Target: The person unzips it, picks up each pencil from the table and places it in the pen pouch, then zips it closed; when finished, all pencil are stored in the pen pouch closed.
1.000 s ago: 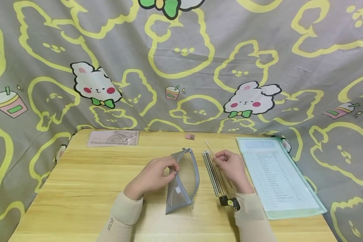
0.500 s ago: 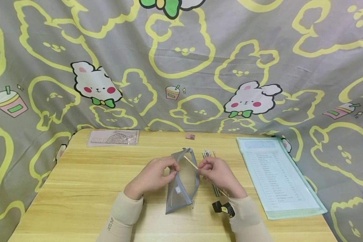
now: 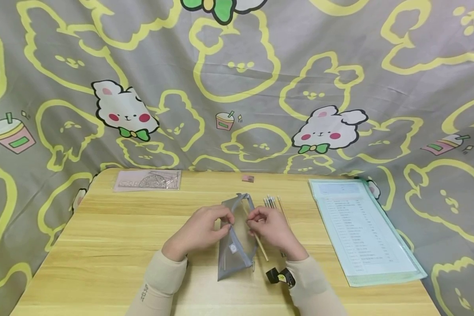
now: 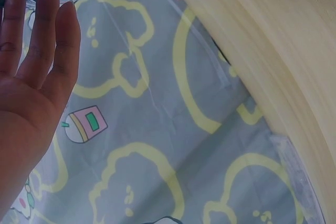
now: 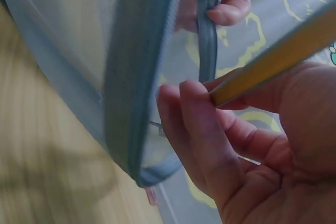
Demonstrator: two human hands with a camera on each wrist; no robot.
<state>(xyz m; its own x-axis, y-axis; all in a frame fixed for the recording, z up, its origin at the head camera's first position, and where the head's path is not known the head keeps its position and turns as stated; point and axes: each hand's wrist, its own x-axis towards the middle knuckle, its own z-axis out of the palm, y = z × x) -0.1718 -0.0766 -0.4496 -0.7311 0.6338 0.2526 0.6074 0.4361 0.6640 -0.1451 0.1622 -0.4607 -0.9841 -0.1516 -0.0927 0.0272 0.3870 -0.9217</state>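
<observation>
On the surface (image 3: 114, 250) sits a see-through grey pouch (image 3: 231, 263), light and floppy-looking from here, so the left hand (image 3: 203, 228) rightly pinches its zip rim (image 5: 136, 77), while the right hand (image 3: 274, 230) pinches a pencil (image 3: 263, 249) at the opening, probably light, stiff, slick: hold mid-shaft.

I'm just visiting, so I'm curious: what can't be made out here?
Head view: middles of lying pencils, behind the right hand.
Head view: print on the sheet, too small.
Left wrist view: part of the left hand, past left edge.
Right wrist view: end of held pencil, past right edge.
</observation>
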